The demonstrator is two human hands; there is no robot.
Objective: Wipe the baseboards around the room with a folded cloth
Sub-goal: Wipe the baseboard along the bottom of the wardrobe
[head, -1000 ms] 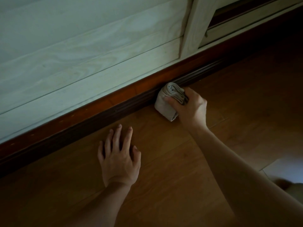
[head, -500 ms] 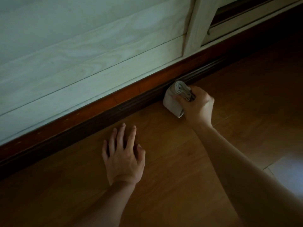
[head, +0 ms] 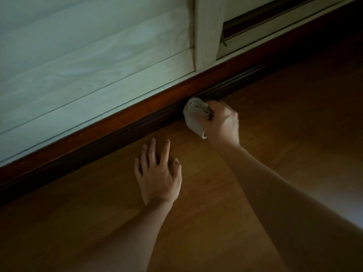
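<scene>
Against baseboard, cloth (in right hand)

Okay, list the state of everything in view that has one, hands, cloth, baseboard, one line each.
cloth: folded, held in the right hand, pressed against the baseboard.
right hand: fingers curled round the cloth, down at the baseboard.
left hand: flat on the floor, fingers spread, holding nothing.
baseboard: dark wood, touched by the cloth at one spot.
floor: wood, bearing the left hand.
</scene>
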